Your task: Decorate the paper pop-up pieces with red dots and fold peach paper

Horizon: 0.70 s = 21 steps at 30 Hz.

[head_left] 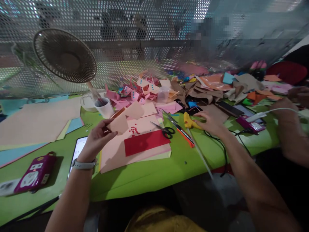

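My left hand (101,135) is closed on a folded peach paper piece (120,125), held up over the left part of a paper stack. My right hand (211,121) has its fingers and thumb at the handle of a yellow glue gun (189,121). A long glue stick (200,153) runs from the gun past the table's front edge. Between my hands, a red paper strip (145,143) lies on peach sheets (113,158), with tiny red dots (134,129) behind it. Black-handled scissors (168,131) rest at the strip's right end, beside an orange cutter (187,138).
A fan (65,56) and white cup (104,108) stand at the back left. Pink paper pieces (145,88) and brown scraps (207,91) pile along the perforated screen. Phones (229,108) and purple power banks (36,172) lie about. A co-worker's arm (287,129) is at right.
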Each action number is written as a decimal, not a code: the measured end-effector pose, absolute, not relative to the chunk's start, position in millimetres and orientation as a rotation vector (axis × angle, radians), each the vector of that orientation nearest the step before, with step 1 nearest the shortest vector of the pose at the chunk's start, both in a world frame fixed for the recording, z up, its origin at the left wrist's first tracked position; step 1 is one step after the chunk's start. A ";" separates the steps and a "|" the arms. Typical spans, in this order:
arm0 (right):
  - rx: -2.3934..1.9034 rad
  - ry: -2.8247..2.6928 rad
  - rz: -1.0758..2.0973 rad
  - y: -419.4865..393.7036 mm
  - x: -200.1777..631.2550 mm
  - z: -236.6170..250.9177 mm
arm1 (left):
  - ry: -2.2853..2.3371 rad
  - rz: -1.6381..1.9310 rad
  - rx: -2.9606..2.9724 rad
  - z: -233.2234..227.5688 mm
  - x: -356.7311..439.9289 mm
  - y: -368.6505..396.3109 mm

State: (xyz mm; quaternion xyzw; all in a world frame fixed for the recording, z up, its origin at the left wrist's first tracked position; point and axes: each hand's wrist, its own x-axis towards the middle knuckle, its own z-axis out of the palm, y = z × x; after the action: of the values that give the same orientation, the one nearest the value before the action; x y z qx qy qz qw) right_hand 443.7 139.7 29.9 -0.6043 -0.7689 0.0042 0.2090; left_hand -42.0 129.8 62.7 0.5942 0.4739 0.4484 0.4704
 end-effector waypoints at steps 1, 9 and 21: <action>-1.670 -2.081 -0.035 137.0 430.4 35.7 | 1.167 1.099 1.453 62.5 -42.1 130.0; -1.705 -2.324 -0.051 161.6 352.1 54.4 | 1.195 1.111 1.470 62.5 -40.6 130.7; -2.087 -2.309 -0.012 208.9 348.6 23.9 | 1.170 1.106 1.491 55.8 -45.0 132.9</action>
State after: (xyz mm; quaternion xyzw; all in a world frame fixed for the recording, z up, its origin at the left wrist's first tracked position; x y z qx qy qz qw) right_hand 348.6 208.9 23.9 -0.6704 -0.7418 -0.0038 0.0145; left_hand -45.0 132.9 55.8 0.6046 0.4745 0.4485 0.4563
